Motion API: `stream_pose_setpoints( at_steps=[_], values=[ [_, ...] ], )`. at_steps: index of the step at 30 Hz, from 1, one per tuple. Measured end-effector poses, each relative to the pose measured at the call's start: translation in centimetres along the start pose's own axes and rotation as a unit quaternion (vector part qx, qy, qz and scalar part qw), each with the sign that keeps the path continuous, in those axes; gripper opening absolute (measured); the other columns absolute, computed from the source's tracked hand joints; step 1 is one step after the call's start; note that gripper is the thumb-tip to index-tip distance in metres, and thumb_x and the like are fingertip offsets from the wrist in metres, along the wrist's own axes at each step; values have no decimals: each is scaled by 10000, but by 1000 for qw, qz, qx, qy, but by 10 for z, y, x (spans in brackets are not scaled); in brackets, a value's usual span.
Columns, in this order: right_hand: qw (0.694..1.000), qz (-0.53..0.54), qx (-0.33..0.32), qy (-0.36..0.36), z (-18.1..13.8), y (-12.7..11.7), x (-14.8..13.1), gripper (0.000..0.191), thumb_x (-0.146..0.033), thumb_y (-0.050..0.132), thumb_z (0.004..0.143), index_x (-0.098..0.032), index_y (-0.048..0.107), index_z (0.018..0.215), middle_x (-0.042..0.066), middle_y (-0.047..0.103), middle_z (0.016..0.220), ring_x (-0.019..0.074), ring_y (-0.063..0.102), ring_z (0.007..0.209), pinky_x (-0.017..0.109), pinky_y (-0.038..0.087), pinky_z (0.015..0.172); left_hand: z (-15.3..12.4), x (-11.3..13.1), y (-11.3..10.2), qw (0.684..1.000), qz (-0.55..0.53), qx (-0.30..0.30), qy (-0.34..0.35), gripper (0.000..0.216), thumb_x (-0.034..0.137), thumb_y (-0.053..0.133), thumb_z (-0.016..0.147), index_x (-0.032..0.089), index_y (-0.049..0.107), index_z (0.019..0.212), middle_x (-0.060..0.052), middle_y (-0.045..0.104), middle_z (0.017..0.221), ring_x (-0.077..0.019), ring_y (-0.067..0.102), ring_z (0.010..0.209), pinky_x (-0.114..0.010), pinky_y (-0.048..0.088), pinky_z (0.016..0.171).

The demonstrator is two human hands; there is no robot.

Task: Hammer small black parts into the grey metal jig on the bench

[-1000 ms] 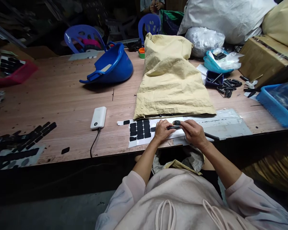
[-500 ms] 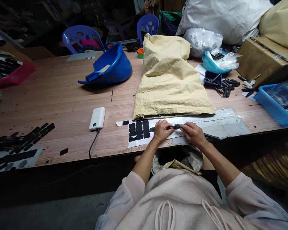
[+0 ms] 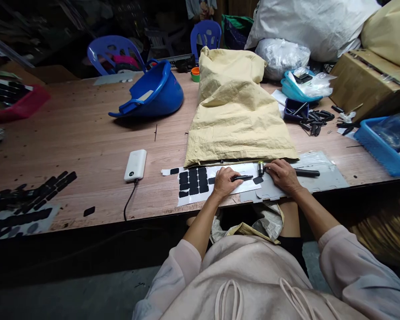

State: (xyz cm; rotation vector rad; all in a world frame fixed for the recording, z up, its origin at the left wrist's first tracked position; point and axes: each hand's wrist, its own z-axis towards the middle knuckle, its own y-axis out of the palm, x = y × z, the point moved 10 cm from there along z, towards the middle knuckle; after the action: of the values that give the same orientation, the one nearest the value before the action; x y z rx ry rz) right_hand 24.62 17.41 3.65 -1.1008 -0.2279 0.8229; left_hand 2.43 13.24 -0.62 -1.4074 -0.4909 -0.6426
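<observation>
Wooden tabletop [image 3: 96, 133]: from my remote seat I see it spread beneath and beyond both hands' fingers.
Beige cloth sack [image 3: 240, 111]: lies flat just beyond the fingers, its near edge close to the fingertips.
Blue plastic tub [image 3: 160, 91]: tipped over, well beyond the left fingers and off to their left.
Grey board [image 3: 330, 178]: runs under the right hand and out to the right of its fingers.
White backing sheet [image 3: 214, 171]: reaches under the left fingers; rows of black patches [image 3: 194, 181] sit on it, just left of that hand.
White power bank [image 3: 135, 164]: well left of the left fingers, a black cable running from its near end.
Left hand [image 3: 224, 181]: I read thumb and fingers pinched together on one end of the slim black part.
Right hand [image 3: 282, 174]: fingers closed over the hammer's shaft.
Small hammer [image 3: 307, 173]: metal head just left of the right fingertips, black handle emerging on the hand's other side.
Slim black part [image 3: 245, 177]: points rightward from the left fingertips.
Loose black patch [image 3: 258, 180]: between the two hands' fingertips, on the near side of the hammer head.
</observation>
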Motion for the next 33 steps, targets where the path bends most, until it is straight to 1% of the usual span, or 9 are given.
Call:
stream_pose_setpoints(
  at_steps=[8, 12, 16, 18, 20, 22, 24, 28, 33],
  values=[
    [1000, -3, -11, 24, 2, 6, 2, 239, -349, 550, 1033, -240, 759, 1073, 87, 716, 976, 255, 605, 943, 393, 485, 865, -10, 18, -9, 999, 38, 6, 38, 144, 327, 727, 950, 258, 783, 1063, -54, 726, 1011, -262, 597, 1048, -424, 460, 960],
    [1000, -1, -5, 26, 1, 6, 3, 225, -338, 561, 1025, -233, 756, 1063, 87, 714, 976, 257, 594, 941, 397, 486, 870, -54, 55, -5, 991, -10, 4, 134, 228, 363, 583, 1042, 226, 743, 1130, -88, 746, 1066, -252, 644, 1027, -411, 505, 947],
    [1000, -3, -4, 23, 0, 7, 4, 226, -328, 556, 1025, -225, 752, 1071, 90, 704, 979, 255, 585, 943, 394, 475, 872, -114, 74, 37, 969, -75, -120, 203, 294, 402, 528, 1067, 220, 725, 1188, -85, 761, 1010, -209, 713, 899, -327, 571, 838],
    [1000, -3, -4, 23, 0, 8, 4, 217, -318, 559, 1022, -226, 749, 1071, 88, 700, 979, 253, 582, 938, 392, 472, 870, -129, 54, 58, 976, -36, -165, 140, 272, 381, 542, 1058, 227, 727, 1185, -81, 773, 1024, -213, 739, 922, -315, 583, 836],
    [1000, -2, -2, 24, 0, 8, 4, 204, -313, 568, 1017, -230, 748, 1065, 85, 699, 978, 252, 581, 933, 390, 471, 866, -136, 17, 72, 977, 44, -208, 14, 256, 347, 546, 1050, 235, 729, 1190, -89, 788, 1067, -238, 758, 988, -330, 587, 868],
    [1000, -2, 1, 26, 0, 8, 4, 192, -311, 578, 1010, -235, 746, 1062, 83, 700, 979, 253, 579, 930, 391, 471, 860, -144, -18, 78, 952, 128, -255, -106, 263, 296, 541, 1042, 224, 732, 1208, -114, 794, 1129, -271, 760, 1069, -351, 579, 908],
    [1000, 0, 4, 28, -1, 7, 4, 187, -311, 584, 1006, -237, 746, 1063, 83, 700, 975, 255, 577, 927, 392, 470, 850, -151, -34, 77, 921, 180, -301, -170, 277, 259, 555, 1022, 195, 739, 1219, -149, 789, 1172, -301, 751, 1129, -369, 565, 941],
    [1000, -1, 2, 31, -1, 8, 5, 200, -321, 572, 1014, -237, 745, 1071, 85, 700, 979, 256, 576, 925, 394, 466, 838, -147, -5, 64, 930, 120, -320, -134, 318, 290, 640, 967, 199, 746, 1253, -138, 785, 1194, -299, 740, 1132, -362, 546, 950],
    [1000, -8, 1, 23, -1, 9, 4, 201, -323, 570, 1019, -235, 741, 1077, 84, 704, 980, 257, 584, 932, 395, 465, 841, -86, 36, 13, 976, -10, -195, -92, 261, 371, 594, 1003, 244, 790, 1119, -25, 798, 907, -197, 728, 831, -280, 515, 768]
  ],
)
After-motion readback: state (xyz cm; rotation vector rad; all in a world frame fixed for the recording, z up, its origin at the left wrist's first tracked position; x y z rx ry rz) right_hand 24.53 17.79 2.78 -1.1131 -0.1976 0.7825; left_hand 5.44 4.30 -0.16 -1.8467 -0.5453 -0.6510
